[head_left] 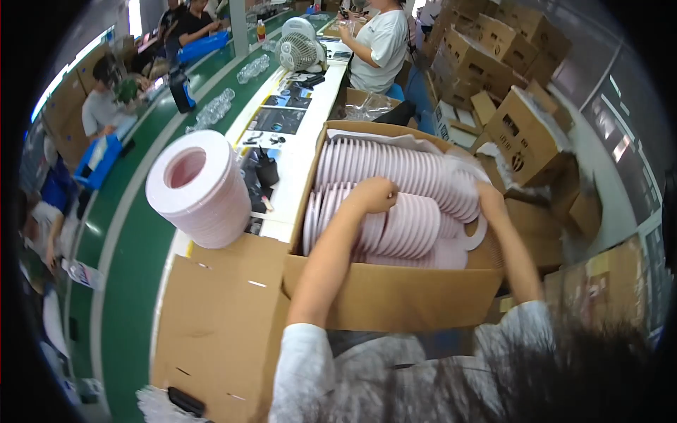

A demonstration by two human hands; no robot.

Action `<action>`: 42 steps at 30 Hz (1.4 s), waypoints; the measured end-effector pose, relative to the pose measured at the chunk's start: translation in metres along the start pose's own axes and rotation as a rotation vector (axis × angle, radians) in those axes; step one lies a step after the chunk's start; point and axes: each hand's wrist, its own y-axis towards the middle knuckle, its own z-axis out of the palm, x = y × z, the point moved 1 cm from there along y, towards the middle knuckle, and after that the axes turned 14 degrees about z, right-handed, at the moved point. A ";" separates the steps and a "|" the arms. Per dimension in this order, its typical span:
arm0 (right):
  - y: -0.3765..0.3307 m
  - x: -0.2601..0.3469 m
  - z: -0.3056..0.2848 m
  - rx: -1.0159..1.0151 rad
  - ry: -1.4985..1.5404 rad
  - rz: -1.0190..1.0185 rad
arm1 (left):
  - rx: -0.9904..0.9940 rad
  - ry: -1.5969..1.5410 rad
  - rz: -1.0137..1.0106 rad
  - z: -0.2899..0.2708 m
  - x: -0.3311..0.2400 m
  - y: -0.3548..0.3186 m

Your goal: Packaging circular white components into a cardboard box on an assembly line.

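Inside an open cardboard box [395, 296] in front of me, pale pink-white flat rings [374, 156] stand on edge in two packed rows. My left hand [374, 195] lies over the nearer row [412, 229] with its fingers curled closed; what they hold, if anything, is hidden. At the right end of the farther row is my right hand [490, 201], against the rings, its fingertips mostly out of sight. A single ring [477, 234] leans at the box's right inner side, below that hand. Thin whitish wrapping [458, 169] covers part of the farther row.
Left of the box, a tall stack of similar rings [197, 194] stands beside a cardboard flap [218, 317]. A green conveyor [134, 296] runs along the left, with a white fan [300, 46] on the bench. Stacked cartons [529, 134] fill the right. Co-workers sit farther off.
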 end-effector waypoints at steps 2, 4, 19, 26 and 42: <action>0.002 -0.033 -0.007 0.019 -0.302 -0.095 | -0.042 -0.071 0.007 0.002 0.006 0.009; 0.006 0.037 -0.020 -0.164 0.065 0.041 | -0.009 -0.023 -0.034 -0.001 0.009 -0.014; 0.050 0.498 -0.057 0.875 1.798 0.168 | -0.361 0.095 0.262 0.045 0.070 -0.022; 0.043 0.600 -0.025 0.553 1.141 -0.044 | -0.040 0.003 -0.091 0.022 0.038 -0.012; 0.021 0.502 -0.041 0.128 1.238 -0.326 | 0.070 -0.068 -0.084 0.000 0.002 0.002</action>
